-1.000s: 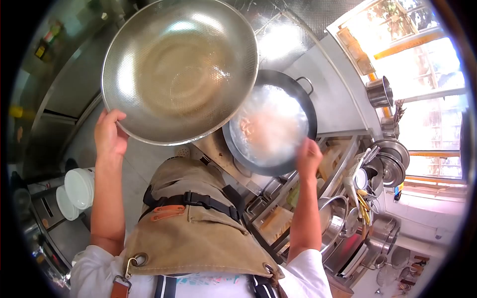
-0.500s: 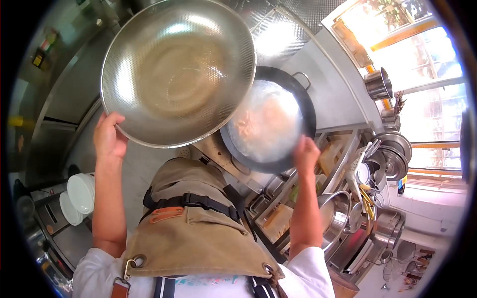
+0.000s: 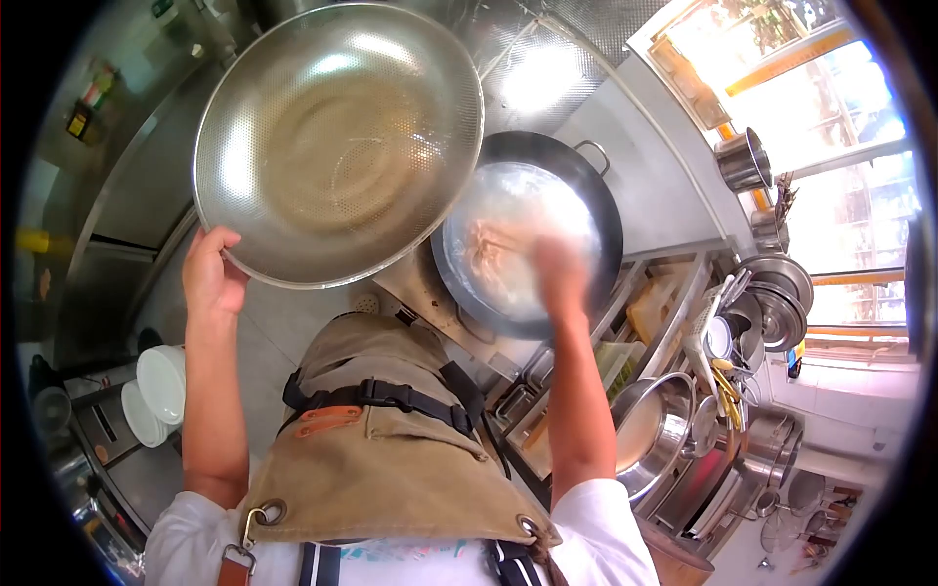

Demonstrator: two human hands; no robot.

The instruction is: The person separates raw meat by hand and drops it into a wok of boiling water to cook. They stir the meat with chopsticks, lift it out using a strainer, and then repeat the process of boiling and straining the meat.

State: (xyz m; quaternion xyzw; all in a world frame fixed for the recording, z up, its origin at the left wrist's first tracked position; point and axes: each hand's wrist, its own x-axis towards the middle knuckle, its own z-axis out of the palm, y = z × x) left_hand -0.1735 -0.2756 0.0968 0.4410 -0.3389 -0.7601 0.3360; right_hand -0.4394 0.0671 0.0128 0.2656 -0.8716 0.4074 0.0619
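My left hand (image 3: 212, 273) grips the lower left rim of a large, shallow steel colander (image 3: 337, 146) with a fine dotted surface. It is tilted with its hollow toward me, and its right edge overlaps a dark wok (image 3: 604, 220) in this view. The wok holds steaming, whitish liquid (image 3: 508, 293) with pale pink strips of food (image 3: 486, 256) in it. Over the wok's right half, my right hand (image 3: 564, 273) is closed and blurred by motion. Thin lines run left from it toward the food; what it holds I cannot make out.
A steel pot (image 3: 640, 439) and rack of pans and lids (image 3: 779, 303) stand along the right wall below the window. White buckets (image 3: 161, 381) sit low at the left. A steel counter (image 3: 635, 186) lies beyond the wok, with a floor drain (image 3: 366, 303) near my apron.
My right hand has moved left from the wok's right rim to over the liquid. The colander has shifted slightly left, uncovering more of the wok.
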